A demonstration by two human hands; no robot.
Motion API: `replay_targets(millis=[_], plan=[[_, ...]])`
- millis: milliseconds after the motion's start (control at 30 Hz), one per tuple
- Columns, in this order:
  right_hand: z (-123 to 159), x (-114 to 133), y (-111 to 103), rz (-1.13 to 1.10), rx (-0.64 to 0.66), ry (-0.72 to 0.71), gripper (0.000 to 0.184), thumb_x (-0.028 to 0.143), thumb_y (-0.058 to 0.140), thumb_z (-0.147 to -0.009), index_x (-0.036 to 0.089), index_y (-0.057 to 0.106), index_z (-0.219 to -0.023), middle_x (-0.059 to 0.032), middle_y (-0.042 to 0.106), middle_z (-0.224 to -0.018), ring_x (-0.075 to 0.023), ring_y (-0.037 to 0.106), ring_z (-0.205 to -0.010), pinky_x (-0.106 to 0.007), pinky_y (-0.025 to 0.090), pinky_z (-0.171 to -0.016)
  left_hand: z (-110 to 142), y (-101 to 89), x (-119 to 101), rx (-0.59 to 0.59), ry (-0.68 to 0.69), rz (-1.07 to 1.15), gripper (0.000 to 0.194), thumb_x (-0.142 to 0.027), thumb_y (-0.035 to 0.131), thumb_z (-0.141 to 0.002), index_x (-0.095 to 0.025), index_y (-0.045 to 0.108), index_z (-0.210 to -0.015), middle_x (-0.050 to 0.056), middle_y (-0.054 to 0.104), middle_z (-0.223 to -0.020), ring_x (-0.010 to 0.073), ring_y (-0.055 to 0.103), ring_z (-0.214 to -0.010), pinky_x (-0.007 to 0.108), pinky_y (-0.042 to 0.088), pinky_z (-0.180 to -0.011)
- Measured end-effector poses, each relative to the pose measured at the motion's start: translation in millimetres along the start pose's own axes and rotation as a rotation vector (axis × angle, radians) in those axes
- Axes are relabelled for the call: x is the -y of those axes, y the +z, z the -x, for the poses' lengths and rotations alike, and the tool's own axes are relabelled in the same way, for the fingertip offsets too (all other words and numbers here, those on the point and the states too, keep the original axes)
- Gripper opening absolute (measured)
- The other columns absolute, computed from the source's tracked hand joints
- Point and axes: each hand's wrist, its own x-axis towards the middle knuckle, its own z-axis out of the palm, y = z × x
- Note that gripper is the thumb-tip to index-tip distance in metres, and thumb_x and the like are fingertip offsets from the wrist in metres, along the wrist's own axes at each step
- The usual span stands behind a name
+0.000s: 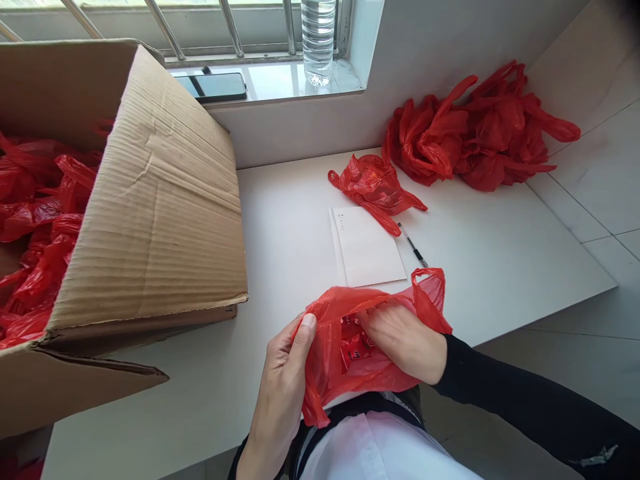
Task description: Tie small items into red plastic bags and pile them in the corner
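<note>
A red plastic bag (340, 367) hangs open at the near edge of the white table (500, 267). My left hand (285, 373) pinches its left rim, thumb on the plastic. Reaching into the bag's mouth, my right hand (405, 340) has its fingers hidden inside. Something red with white print shows through the plastic; I cannot make out what it is. A white sheet of paper (367, 247) lies just beyond the bag, with a black pen (413, 245) beside it.
A large cardboard box (160, 200) full of red bags (35, 220) stands at the left. One tied red bag (373, 187) lies mid-table, a pile of them (475, 133) at the back right. A phone (213, 85) and a water bottle (317, 40) sit on the windowsill.
</note>
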Motion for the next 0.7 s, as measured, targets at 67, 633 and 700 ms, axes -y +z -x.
replay_targets(millis=[67, 633, 700], plan=[[0.8, -2.0, -1.0, -0.012, 0.027, 0.001, 0.033, 0.005, 0.044, -0.095, 0.015, 0.066, -0.116, -0.0160, 0.072, -0.109, -0.0297, 0.070, -0.106, -0.044, 0.059, -0.094, 0.6, 2.3, -1.1, -0.030, 0.004, -0.004, 0.029, -0.048, 0.068, -0.098, -0.023, 0.079, -0.106, -0.002, 0.066, -0.077, 0.0107, 0.050, -0.066, 0.021, 0.042, -0.064], [-3.0, -17.3, 12.1, -0.071, -0.160, -0.035, 0.035, 0.007, 0.038, -0.100, 0.012, 0.064, -0.123, -0.0166, 0.070, -0.122, -0.0289, 0.064, -0.122, -0.046, 0.052, -0.109, 0.4, 2.6, -3.5, -0.013, -0.022, -0.009, 0.028, -0.048, 0.066, -0.098, -0.025, 0.076, -0.113, -0.003, 0.072, -0.084, 0.0140, 0.062, -0.071, 0.024, 0.046, -0.066], [-0.5, -19.2, 10.0, -0.137, -0.171, -0.024, 0.030, 0.013, 0.037, -0.105, 0.014, 0.063, -0.120, -0.0144, 0.071, -0.117, -0.0278, 0.066, -0.113, -0.046, 0.055, -0.103, 0.3, 1.0, -3.7, -0.004, -0.012, -0.002, 0.027, -0.047, 0.066, -0.099, -0.025, 0.076, -0.110, -0.002, 0.074, -0.087, 0.0150, 0.064, -0.074, 0.024, 0.047, -0.068]])
